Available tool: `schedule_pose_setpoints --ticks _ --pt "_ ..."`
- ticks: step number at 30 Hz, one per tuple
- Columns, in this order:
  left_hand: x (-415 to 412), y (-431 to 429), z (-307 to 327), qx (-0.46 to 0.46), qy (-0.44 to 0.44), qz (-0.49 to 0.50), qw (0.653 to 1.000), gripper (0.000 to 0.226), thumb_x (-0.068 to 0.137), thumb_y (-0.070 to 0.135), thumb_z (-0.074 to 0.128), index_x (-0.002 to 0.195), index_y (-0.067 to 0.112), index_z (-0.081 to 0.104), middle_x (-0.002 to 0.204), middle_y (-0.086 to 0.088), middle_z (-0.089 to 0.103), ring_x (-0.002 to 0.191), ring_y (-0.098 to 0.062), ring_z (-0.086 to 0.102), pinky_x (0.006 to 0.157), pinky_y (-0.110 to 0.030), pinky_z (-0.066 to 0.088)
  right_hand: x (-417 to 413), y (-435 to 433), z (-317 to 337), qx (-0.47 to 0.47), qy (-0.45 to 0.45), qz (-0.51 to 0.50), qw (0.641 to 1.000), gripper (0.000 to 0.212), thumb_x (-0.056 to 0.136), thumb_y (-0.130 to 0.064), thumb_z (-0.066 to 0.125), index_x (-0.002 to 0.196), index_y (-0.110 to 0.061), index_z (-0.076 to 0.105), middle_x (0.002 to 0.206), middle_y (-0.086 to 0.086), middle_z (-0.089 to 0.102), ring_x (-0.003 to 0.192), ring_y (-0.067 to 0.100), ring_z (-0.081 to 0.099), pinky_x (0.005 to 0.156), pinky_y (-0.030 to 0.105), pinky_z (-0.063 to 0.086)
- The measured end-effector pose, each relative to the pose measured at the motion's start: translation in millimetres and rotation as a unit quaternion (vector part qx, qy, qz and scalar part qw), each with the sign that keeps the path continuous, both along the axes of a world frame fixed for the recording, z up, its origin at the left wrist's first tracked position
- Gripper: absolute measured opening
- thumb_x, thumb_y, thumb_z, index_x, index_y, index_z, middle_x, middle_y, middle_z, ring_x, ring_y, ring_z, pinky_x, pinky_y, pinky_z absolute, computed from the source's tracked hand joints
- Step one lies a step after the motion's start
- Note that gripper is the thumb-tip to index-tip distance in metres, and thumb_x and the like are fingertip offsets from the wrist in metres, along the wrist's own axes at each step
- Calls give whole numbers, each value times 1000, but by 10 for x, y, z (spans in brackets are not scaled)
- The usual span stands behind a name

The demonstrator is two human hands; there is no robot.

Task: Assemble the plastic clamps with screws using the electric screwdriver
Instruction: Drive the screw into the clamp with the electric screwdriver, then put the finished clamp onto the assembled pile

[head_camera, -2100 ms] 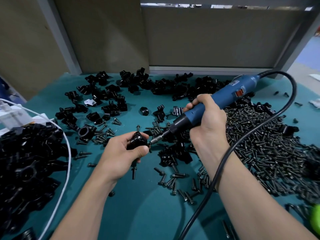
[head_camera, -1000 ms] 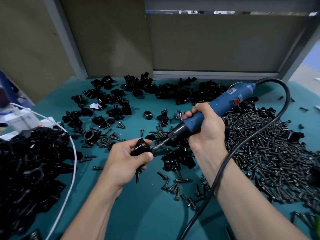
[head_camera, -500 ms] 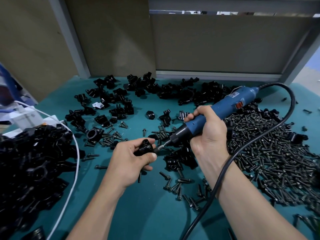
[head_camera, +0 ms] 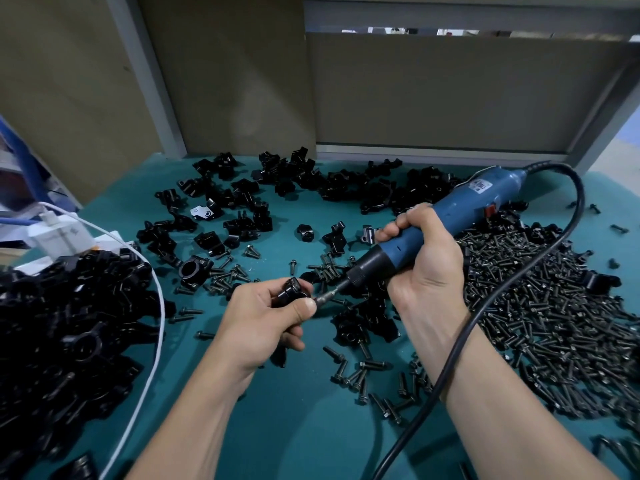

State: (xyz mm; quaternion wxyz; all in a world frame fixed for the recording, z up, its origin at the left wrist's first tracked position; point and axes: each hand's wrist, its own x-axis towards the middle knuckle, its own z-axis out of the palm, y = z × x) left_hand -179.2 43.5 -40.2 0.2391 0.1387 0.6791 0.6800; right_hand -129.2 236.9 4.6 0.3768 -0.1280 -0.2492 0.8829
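Note:
My left hand [head_camera: 263,323] grips a small black plastic clamp [head_camera: 290,292] above the teal table [head_camera: 294,427], thumb pressed on its side. My right hand [head_camera: 426,268] is wrapped round the blue electric screwdriver [head_camera: 446,220], which slants down to the left. Its metal bit [head_camera: 329,295] touches the clamp beside my left thumb; the screw itself is hidden. A black screw [head_camera: 281,356] sticks out below my left fingers. Loose black screws [head_camera: 554,323] lie heaped at the right.
A pile of black clamps [head_camera: 62,341] fills the left side, crossed by a white cable [head_camera: 152,341]. More clamp parts [head_camera: 311,181] lie scattered along the back. The screwdriver's black cord [head_camera: 485,313] loops over my right forearm. Brown panels wall the back.
The screwdriver bit has closed the gap and now touches the clamp in my left hand. Both hands kept their grip throughout.

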Motion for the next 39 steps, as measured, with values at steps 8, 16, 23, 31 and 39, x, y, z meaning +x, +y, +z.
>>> schedule_pose_setpoints --ticks 8,16,23,31,39 --pt "-62 -66 95 19 -102 -62 993 15 87 -2 70 91 7 81 88 -17 77 48 -9 49 39 -20 41 122 106 95 -47 1 99 994 18 79 5 60 91 -8 57 67 4 51 53 16 50 56 28 51" --pt "-173 -75 80 118 -199 49 972 16 95 7 63 110 7 67 90 -7 77 51 -9 49 42 -18 40 340 473 356 121 -218 148 957 23 93 -20 56 114 -13 53 74 9 63 65 23 63 66 39 58" --pt "-112 -56 159 -78 -40 75 993 20 68 11 81 81 25 75 73 5 67 55 -10 48 49 -21 36 465 429 348 494 -565 79 656 39 99 -37 59 128 -14 48 93 18 68 78 36 70 71 52 60" --pt "71 -151 588 58 -18 152 987 17 68 12 80 69 26 71 67 5 62 54 -13 48 52 -25 37 430 169 121 579 -720 40 381 64 92 -70 51 123 -15 50 102 12 61 92 34 61 82 43 53" --pt "153 -609 880 236 -100 164 952 15 108 19 54 103 11 66 95 -7 74 60 -14 57 60 -30 58 282 -679 419 755 -570 -17 324 61 81 -76 32 127 -37 45 76 -14 64 64 16 61 63 35 55"
